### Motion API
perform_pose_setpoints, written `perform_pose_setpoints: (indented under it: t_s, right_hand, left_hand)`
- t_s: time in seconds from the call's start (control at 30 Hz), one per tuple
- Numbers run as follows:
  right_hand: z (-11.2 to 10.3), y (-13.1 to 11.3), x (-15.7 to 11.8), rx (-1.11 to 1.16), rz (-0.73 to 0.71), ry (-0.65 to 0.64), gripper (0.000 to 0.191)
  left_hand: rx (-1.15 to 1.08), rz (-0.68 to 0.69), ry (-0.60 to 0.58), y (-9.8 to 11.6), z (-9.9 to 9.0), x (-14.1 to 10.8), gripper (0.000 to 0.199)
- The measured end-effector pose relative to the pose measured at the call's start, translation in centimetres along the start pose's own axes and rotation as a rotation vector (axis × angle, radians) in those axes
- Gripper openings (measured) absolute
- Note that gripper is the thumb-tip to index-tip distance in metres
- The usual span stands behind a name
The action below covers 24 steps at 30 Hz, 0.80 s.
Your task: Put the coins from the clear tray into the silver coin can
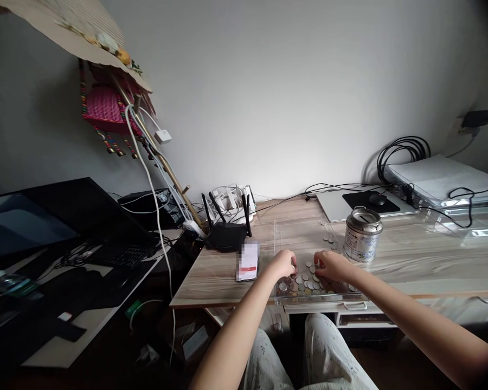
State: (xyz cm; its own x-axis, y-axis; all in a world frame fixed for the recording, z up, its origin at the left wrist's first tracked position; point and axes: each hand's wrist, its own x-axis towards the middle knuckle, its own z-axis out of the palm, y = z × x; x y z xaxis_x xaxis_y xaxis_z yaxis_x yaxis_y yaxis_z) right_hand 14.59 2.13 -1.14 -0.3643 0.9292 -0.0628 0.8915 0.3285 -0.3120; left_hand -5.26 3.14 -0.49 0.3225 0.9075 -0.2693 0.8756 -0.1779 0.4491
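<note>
Sitting at a wood-grain counter (410, 260), leaning both bare forearms in from six o'clock over a clear plastic tray (296, 238). Taking the tray as the clock's centre, with twelve toward the wall: finding loose coins (310, 284) spread mostly across its near half, from about four to eight o'clock, with a few others lying toward two.

Dipping the left hand (283, 264) into the coins from the left side, with fingers curling together; reaching with the right hand (329, 265) to their right, with fingertips touching the pile. Holding the two hands apart from each other, a small gap showing between; not revealing clearly whether pinching any coin in either.

Standing upright between two and three o'clock, beside the tray: a printed metal tin (363, 238) with a slotted lid. Lying at nine o'clock: a phone (248, 265) with its screen lit. Sitting near ten: a black router (226, 236) with raised antennas. Resting farther off toward two: a black mouse (377, 199).

Risking, by judgement, coins slipping from loose fingertips, or skidding over the low near rim and dropping toward the lap if sweeping too hard. Risking also a toppling tin from swinging the right forearm outward, or a tipping tray from pressing down on its front, lying so close to the counter's edge.
</note>
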Motion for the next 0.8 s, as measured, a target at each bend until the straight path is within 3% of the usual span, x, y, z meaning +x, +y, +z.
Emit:
perform_pose_setpoints:
  t_s: [0.27,0.37,0.47,0.6,0.7,0.8]
  right_hand:
    - [1.1,-1.5,0.5,-0.017,0.019,0.018,0.021]
    - [0.4,-2.2,0.2,-0.002,0.0,0.015,0.018]
    - [-3.1,-1.3,-0.7,0.067,-0.025,0.151,0.015]
    - [-10.4,2.9,-2.0,0.045,0.162,0.562,0.025]
    - [-13.8,5.8,-2.6,-0.029,0.257,0.572,0.025]
    - [-14.7,6.7,-2.8,-0.046,0.263,0.552,0.027]
  left_hand:
    - [0.015,-0.019,0.017,0.8,-0.1,-0.2,0.016]
    - [-0.006,-0.025,0.024,1.0,0.1,-0.3,0.016]
    - [-0.054,-0.023,0.058,0.7,0.4,-0.4,0.017]
    - [-0.16,-0.024,0.15,0.4,1.0,-0.4,0.012]
    - [-0.304,-0.031,0.222,1.0,1.1,-0.1,0.01]
    - [-0.507,-0.02,0.271,2.1,0.8,0.2,0.02]
